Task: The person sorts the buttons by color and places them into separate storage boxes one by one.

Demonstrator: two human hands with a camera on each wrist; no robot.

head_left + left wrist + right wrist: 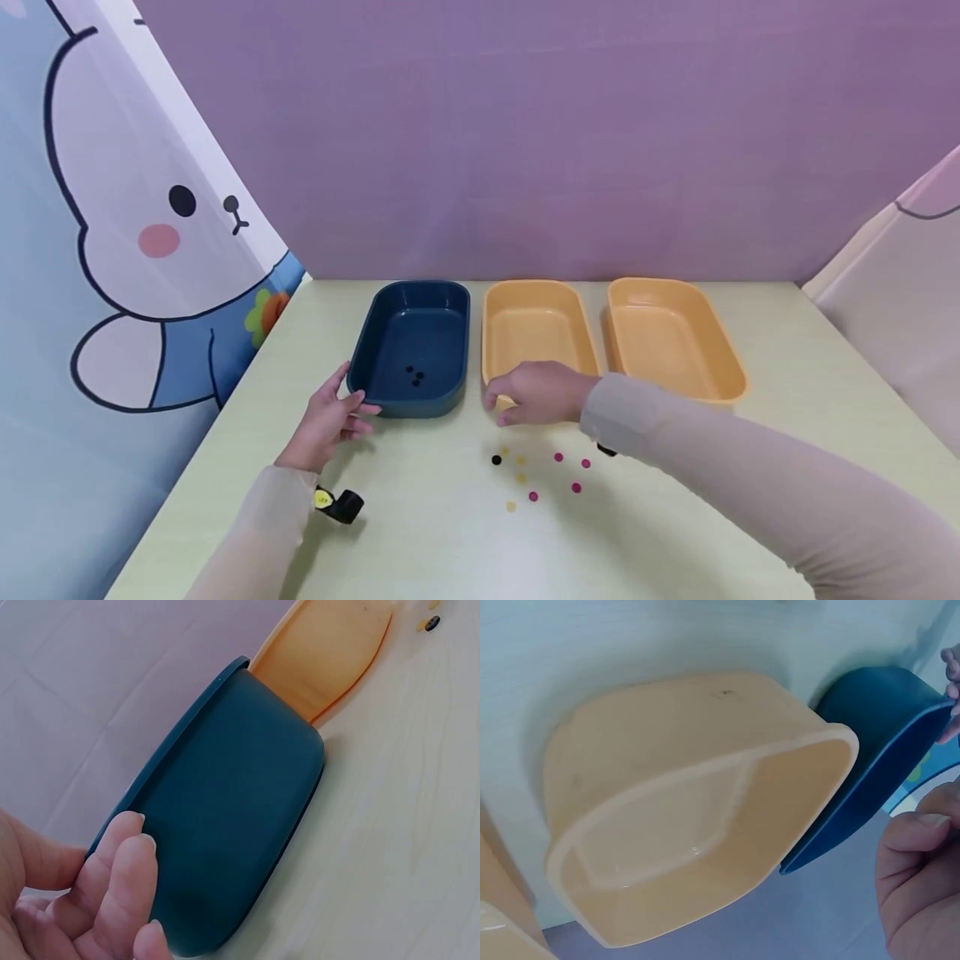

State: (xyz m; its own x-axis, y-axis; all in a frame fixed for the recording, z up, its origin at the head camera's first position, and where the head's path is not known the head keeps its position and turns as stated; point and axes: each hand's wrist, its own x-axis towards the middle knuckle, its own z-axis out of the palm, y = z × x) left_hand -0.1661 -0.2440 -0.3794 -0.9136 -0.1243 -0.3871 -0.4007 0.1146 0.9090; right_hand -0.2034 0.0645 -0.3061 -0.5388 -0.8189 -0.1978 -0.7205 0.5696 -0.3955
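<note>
My left hand (327, 427) grips the near left corner of the dark blue tray (408, 408); in the left wrist view its thumb lies at the rim and fingers (131, 881) press the outer wall. A few small black pieces (416, 382) lie inside that tray. My right hand (542, 393) hovers by the near rim of the middle yellow tray (536, 287), fingers bent. In the right wrist view its thumb and fingers are bunched; whether they hold something is hidden. On the table lie a black bean-like piece (497, 460), several yellow pieces (521, 478) and several pink-red pieces (576, 487).
Another yellow tray (738, 383) stands to the right of the middle one. All the trays sit in a row towards the back of the pale table (420, 533), before a purple backdrop (525, 150). A black wrist-worn device (345, 507) shows beneath the left wrist.
</note>
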